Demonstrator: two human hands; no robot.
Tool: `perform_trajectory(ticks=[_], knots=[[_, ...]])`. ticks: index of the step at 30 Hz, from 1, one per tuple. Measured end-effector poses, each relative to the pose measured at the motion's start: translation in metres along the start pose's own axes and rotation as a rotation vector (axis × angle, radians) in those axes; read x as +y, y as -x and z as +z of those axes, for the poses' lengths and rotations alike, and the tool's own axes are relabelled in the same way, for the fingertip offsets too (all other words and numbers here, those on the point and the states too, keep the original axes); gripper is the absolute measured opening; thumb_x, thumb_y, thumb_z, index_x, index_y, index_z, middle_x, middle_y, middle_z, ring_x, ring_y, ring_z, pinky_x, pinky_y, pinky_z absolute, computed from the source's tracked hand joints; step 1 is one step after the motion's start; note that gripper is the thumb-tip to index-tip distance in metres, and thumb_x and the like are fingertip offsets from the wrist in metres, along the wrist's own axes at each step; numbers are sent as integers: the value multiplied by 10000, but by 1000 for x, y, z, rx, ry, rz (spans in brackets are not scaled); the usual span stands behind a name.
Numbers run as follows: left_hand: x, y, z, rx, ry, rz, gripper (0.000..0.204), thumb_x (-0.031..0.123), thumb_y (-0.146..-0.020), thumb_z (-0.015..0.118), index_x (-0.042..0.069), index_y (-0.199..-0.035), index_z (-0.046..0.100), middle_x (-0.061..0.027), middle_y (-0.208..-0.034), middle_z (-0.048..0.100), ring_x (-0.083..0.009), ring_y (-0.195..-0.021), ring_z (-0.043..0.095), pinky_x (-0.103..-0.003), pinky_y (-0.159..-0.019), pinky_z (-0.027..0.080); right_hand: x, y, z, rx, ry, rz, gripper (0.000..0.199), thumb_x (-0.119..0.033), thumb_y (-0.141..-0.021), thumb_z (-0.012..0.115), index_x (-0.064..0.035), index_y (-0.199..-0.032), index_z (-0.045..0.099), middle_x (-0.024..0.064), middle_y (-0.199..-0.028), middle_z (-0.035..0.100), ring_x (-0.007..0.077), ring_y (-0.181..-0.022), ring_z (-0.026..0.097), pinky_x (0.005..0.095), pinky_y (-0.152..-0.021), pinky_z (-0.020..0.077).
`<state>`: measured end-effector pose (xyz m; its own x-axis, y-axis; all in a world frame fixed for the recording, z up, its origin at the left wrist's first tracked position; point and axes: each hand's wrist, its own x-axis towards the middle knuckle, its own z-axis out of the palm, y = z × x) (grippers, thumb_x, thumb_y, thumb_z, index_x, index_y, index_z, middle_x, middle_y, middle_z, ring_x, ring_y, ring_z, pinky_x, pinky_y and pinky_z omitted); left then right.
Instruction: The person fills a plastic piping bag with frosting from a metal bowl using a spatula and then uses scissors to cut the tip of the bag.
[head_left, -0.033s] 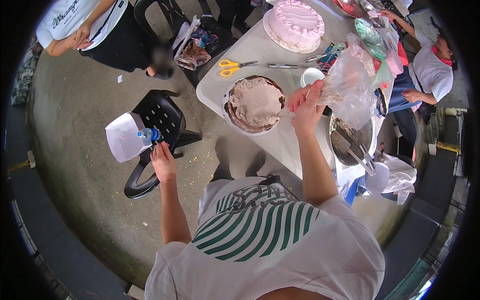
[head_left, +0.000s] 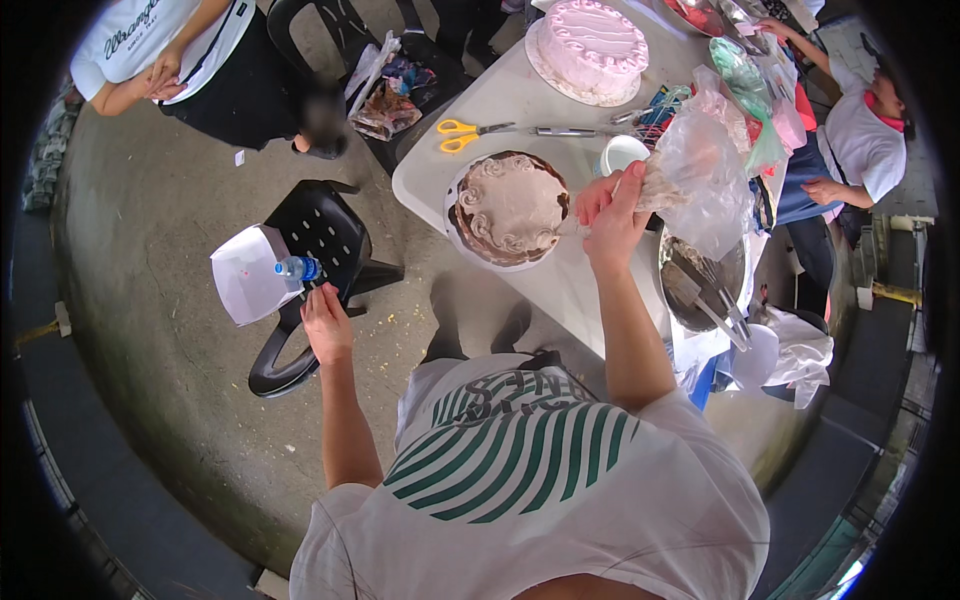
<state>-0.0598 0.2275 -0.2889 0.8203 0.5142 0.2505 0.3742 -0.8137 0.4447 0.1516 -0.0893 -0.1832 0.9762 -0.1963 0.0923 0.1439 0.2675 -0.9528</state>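
My right hand point(head_left: 614, 222) is closed round a clear plastic piping bag point(head_left: 703, 180) with pale brown cream in it. The bag's narrow end points left, at the right edge of a round chocolate cake point(head_left: 515, 207). Pale brown frosting covers the cake's top, with piped swirls along the left and lower rim; dark patches show at the edge. It sits on a white round board point(head_left: 467, 246). My left hand point(head_left: 327, 325) is out to the left above a black plastic chair point(head_left: 322, 235), fingers pinched; what they hold, if anything, is too small to make out.
A pink cake point(head_left: 592, 52) stands farther back on the table point(head_left: 420, 178). Yellow-handled scissors point(head_left: 460, 136), a white cup point(head_left: 623, 153) and a metal bowl point(head_left: 670, 300) with utensils lie around. An open white box point(head_left: 247, 275) and a bottle point(head_left: 297, 268) are by the chair. Two people stand nearby.
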Motion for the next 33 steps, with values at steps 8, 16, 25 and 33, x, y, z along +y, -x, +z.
perform_trajectory(ticks=[8, 16, 25, 33], knots=[[-3, 1, 3, 0, -11, -18, 290, 200, -994, 423, 21, -805, 552, -138, -778, 615, -343, -757, 585, -431, -759, 439, -6, 13, 7, -23, -1, 68, 552, -415, -1014, 385, -104, -560, 349, 9, -454, 346, 117, -364, 350, 274, -349, 287], [-5, 1, 5, 9, -19, -13, 292, 199, -993, 424, 22, -801, 553, -143, -779, 613, -351, -757, 580, -438, -754, 436, -4, 7, 14, -56, -21, 66, 529, -419, -1015, 379, -101, -593, 349, 7, -461, 352, 118, -366, 358, 274, -354, 295], [-4, 2, 4, 5, -13, -17, 292, 194, -991, 424, 20, -796, 553, -144, -776, 613, -353, -753, 578, -435, -751, 435, -1, 3, 3, -45, -47, 4, 529, -394, -1019, 386, -99, -582, 347, 11, -453, 353, 122, -355, 354, 281, -346, 286], [-6, 1, 4, 24, -21, 5, 282, 176, -983, 438, 16, -786, 561, -155, -774, 612, -362, -747, 574, -443, -738, 436, -14, -7, 1, 161, -185, 83, 532, -444, -990, 446, -94, -600, 351, 13, -469, 339, 136, -382, 334, 301, -374, 294]])
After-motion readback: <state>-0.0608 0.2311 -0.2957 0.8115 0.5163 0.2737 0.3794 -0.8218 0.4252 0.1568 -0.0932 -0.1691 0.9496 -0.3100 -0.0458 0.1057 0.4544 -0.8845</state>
